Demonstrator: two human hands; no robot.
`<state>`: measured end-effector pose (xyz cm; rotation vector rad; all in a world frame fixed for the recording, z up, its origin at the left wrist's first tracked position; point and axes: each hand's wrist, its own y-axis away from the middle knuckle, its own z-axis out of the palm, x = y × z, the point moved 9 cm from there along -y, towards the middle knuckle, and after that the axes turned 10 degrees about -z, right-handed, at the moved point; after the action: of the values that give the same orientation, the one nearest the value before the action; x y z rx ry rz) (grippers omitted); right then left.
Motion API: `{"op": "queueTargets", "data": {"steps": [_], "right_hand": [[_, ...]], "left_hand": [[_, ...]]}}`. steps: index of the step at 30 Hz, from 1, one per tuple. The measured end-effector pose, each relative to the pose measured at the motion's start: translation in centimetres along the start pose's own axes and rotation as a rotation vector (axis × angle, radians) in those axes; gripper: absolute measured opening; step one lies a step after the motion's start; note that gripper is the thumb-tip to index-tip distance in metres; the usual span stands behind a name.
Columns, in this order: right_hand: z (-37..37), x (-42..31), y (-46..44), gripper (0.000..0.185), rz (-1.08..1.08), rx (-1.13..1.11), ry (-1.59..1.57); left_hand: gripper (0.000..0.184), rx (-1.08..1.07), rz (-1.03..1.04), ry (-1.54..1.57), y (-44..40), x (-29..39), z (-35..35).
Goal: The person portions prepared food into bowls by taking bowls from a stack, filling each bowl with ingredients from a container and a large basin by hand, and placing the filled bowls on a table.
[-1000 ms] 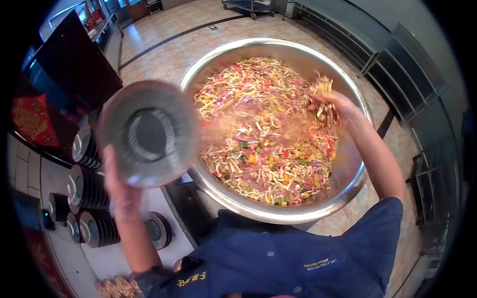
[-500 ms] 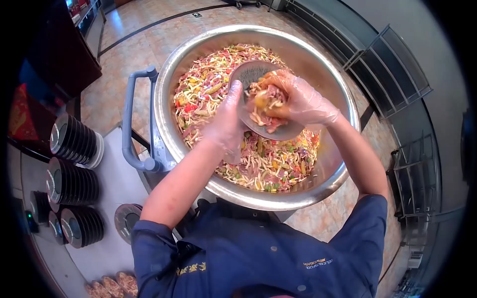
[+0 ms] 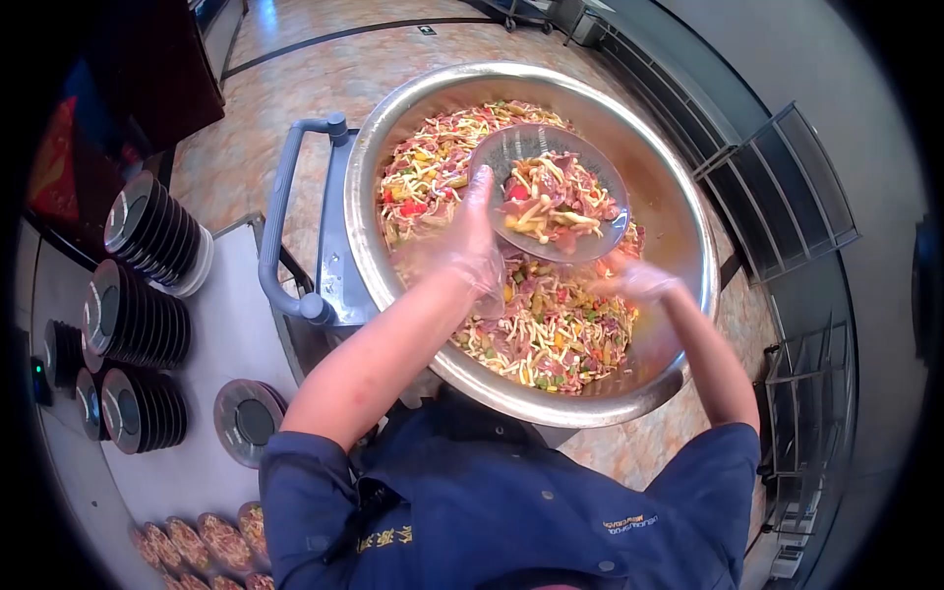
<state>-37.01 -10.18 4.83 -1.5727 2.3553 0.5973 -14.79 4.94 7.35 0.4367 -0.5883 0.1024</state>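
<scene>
My left hand [image 3: 474, 231], in a clear plastic glove, grips the left rim of a dark grey plate [image 3: 506, 147] with the thumb on top. On the plate lies a heap of the meat, pale strip and vegetable mix [image 3: 559, 197]. Beneath it, a large steel bowl [image 3: 393, 285] holds much more of the same mix [image 3: 536, 339]. My right hand [image 3: 639, 280], gloved too, is just below and right of the plate, over the bowl. Motion smears its fingers, so I cannot tell whether they hold anything.
A grey cart handle [image 3: 270, 216] sticks out left of the bowl. On the white table [image 3: 211, 324] stand stacks of dark plates [image 3: 138, 320], a low pile of plates [image 3: 246, 423] and several filled plates [image 3: 221, 541]. Metal racks [image 3: 787, 197] line the right.
My right hand has left the food on the plate and moved down to the right. The heap now lies uncovered on the plate. The whole view has shifted slightly.
</scene>
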Motion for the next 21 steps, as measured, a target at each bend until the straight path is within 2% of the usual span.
{"op": "queueTargets", "data": {"steps": [2, 3, 4, 6, 7, 9, 11, 14, 15, 18, 20, 21], "right_hand": [[5.9, -2.7, -2.1, 0.110, 0.078, -0.029, -0.089], [6.4, -3.5, -2.8, 0.110, 0.078, -0.028, -0.096], [6.9, -3.5, -3.2, 0.106, 0.139, -0.032, -0.175], [7.1, -3.1, -3.0, 0.084, 0.156, 0.059, -0.349], [5.9, -4.3, -2.3, 0.084, 0.157, 0.060, -0.347], [3.5, -5.2, -0.1, 0.064, 0.297, 0.006, -0.239], [3.4, -3.0, 0.6, 0.051, 0.253, 0.069, -0.357], [0.9, -4.8, 3.0, 0.038, 0.438, 0.087, -0.350], [0.7, -4.8, 3.5, 0.038, 0.439, 0.088, -0.348], [-2.5, -4.1, 5.5, 0.029, 0.563, 0.196, -0.560], [-7.7, -4.6, 6.2, 0.032, 0.434, 0.399, -0.537], [-10.0, -5.3, 6.0, 0.028, 0.282, 0.468, -0.612]], "left_hand": [[0.071, -0.001, 0.009, 0.031, 0.4, 0.0, 0.4], [0.071, 0.000, 0.012, 0.061, 0.5, -0.1, 0.5], [0.071, 0.002, 0.008, 0.053, 0.4, -0.1, 0.5], [0.071, -0.038, -0.009, 0.051, 0.3, -0.2, 0.8], [0.071, -0.040, -0.009, 0.051, 0.4, -0.2, 0.9], [0.072, -0.031, 0.016, 0.007, 0.6, 0.1, 0.7], [0.072, 0.015, 0.013, -0.023, -1.5, -0.4, -1.1], [0.071, 0.066, 0.035, -0.060, -1.3, -0.4, -1.3], [0.071, 0.065, 0.059, -0.061, -1.1, -0.2, -1.0], [0.087, 0.087, 0.002, -0.216, -1.7, -0.5, -1.4], [0.085, 0.133, 0.091, -0.352, -0.8, 0.5, -1.1], [0.086, 0.161, 0.134, -0.419, -0.3, 1.0, -1.0]]}}
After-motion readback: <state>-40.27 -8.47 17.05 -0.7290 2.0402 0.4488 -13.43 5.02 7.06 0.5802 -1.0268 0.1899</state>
